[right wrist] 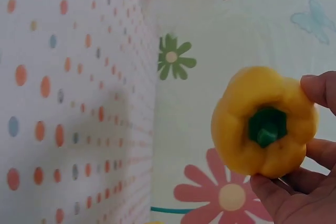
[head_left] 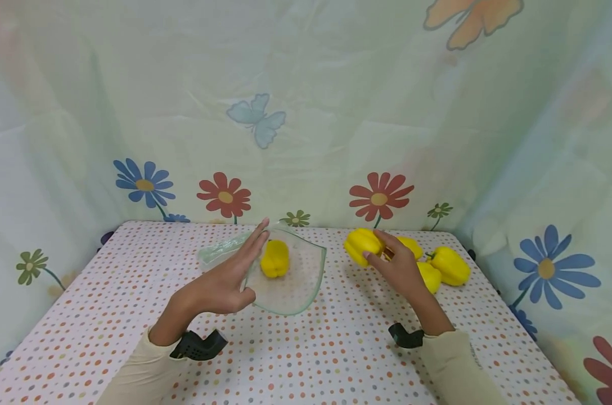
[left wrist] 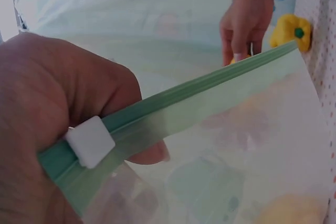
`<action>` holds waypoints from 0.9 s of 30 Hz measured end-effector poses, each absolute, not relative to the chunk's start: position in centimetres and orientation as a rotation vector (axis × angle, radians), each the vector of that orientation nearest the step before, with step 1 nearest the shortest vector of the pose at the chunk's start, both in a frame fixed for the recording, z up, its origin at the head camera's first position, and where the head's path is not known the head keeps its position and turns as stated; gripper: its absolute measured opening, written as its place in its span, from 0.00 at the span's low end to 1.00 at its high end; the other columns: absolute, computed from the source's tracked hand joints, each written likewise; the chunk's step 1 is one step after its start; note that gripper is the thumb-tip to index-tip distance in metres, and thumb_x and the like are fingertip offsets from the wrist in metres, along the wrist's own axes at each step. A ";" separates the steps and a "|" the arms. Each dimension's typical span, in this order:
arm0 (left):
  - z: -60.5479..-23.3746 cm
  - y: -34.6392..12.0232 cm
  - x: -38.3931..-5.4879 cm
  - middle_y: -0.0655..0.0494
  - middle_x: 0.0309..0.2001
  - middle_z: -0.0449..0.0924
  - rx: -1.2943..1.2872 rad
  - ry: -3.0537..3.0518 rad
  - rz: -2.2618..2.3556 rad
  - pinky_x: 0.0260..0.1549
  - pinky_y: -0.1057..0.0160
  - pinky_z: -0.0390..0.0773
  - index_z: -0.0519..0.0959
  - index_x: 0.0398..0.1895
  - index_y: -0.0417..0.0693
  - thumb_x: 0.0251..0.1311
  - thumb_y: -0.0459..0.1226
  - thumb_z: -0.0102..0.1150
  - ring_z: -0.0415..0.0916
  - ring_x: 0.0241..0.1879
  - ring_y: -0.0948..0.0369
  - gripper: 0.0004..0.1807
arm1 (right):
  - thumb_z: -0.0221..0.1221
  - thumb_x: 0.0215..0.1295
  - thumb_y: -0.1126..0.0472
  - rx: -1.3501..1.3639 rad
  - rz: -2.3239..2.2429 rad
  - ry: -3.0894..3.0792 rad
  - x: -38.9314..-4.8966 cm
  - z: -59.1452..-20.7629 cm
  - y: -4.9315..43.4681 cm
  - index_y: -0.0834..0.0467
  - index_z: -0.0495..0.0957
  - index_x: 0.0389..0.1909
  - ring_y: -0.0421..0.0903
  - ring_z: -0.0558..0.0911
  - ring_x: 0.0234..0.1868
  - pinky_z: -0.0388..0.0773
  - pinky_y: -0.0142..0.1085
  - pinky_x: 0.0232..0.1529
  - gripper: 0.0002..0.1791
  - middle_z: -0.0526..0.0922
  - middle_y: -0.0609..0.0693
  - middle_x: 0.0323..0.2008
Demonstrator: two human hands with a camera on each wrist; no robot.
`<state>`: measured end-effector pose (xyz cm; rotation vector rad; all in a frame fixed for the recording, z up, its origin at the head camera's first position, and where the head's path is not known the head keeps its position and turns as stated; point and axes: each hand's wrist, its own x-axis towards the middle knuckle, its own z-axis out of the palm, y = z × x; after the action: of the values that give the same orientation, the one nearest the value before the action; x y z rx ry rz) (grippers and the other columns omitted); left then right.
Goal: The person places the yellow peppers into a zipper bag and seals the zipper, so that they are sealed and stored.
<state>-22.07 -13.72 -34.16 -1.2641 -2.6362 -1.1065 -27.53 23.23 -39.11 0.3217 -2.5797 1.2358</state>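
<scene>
Bell pepper (head_left: 359, 246), yellow, sits raised in my right hand's (head_left: 401, 265) grip; open room separates it from the slider-zip bag (head_left: 301, 284), whose green edge (left wrist: 210, 82) my left hand (head_left: 226, 287) holds, fingers outstretched.

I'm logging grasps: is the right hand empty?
No, the right hand grips a yellow pepper between its thumb and fingers.

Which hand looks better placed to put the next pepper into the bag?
Likely the right hand: it holds a pepper, while the left hand touches the bag and holds no pepper.
</scene>
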 end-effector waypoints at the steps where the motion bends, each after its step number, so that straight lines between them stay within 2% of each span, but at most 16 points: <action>1: -34.1 -13.7 -22.1 0.60 0.77 0.19 -1.274 -2.627 -1.115 0.64 0.44 0.60 0.33 0.77 0.42 0.47 0.26 0.47 0.34 0.75 0.58 0.53 | 0.61 0.66 0.59 0.325 1.251 -2.572 -27.4 -38.9 23.2 0.65 0.60 0.71 0.61 0.68 0.64 0.69 0.52 0.59 0.36 0.63 0.62 0.69; 6: -34.1 -13.5 -22.3 0.60 0.76 0.18 -1.316 -2.600 -1.139 0.63 0.47 0.61 0.31 0.77 0.42 0.47 0.24 0.47 0.39 0.75 0.57 0.54 | 0.61 0.66 0.57 0.333 1.327 -2.565 -26.6 -38.0 22.9 0.63 0.60 0.72 0.60 0.71 0.62 0.72 0.47 0.56 0.37 0.64 0.61 0.68; 11: -34.1 -13.3 -22.6 0.58 0.76 0.18 -1.353 -2.563 -1.130 0.65 0.49 0.59 0.30 0.77 0.43 0.47 0.24 0.47 0.37 0.75 0.57 0.54 | 0.61 0.66 0.55 0.388 1.339 -2.556 -25.0 -36.7 22.9 0.60 0.61 0.72 0.59 0.73 0.61 0.74 0.43 0.53 0.37 0.65 0.60 0.68; 15: -34.0 -13.2 -22.7 0.55 0.77 0.18 -1.367 -2.545 -1.110 0.65 0.50 0.59 0.30 0.77 0.42 0.47 0.24 0.48 0.37 0.75 0.57 0.55 | 0.61 0.66 0.59 0.469 1.321 -2.512 -23.7 -35.4 22.9 0.59 0.63 0.71 0.58 0.74 0.59 0.74 0.41 0.53 0.34 0.67 0.60 0.66; 21: -34.0 -13.1 -22.7 0.59 0.76 0.17 -1.334 -2.581 -1.135 0.64 0.50 0.60 0.30 0.77 0.42 0.47 0.24 0.47 0.40 0.75 0.56 0.55 | 0.61 0.65 0.61 0.603 1.368 -2.435 -22.5 -34.2 22.0 0.56 0.65 0.71 0.56 0.76 0.58 0.76 0.36 0.50 0.33 0.69 0.56 0.65; 27: -34.0 -12.9 -22.7 0.64 0.76 0.17 -1.301 -2.620 -1.124 0.66 0.46 0.56 0.30 0.77 0.48 0.47 0.26 0.49 0.32 0.75 0.59 0.56 | 0.63 0.62 0.68 0.850 1.419 -2.326 -21.9 -34.0 20.9 0.58 0.67 0.69 0.48 0.75 0.58 0.72 0.33 0.55 0.33 0.70 0.51 0.65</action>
<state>-22.66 -12.91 -33.99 -1.3010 -2.6197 -1.1238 -21.88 20.85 -34.01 0.8497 -2.3260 1.4195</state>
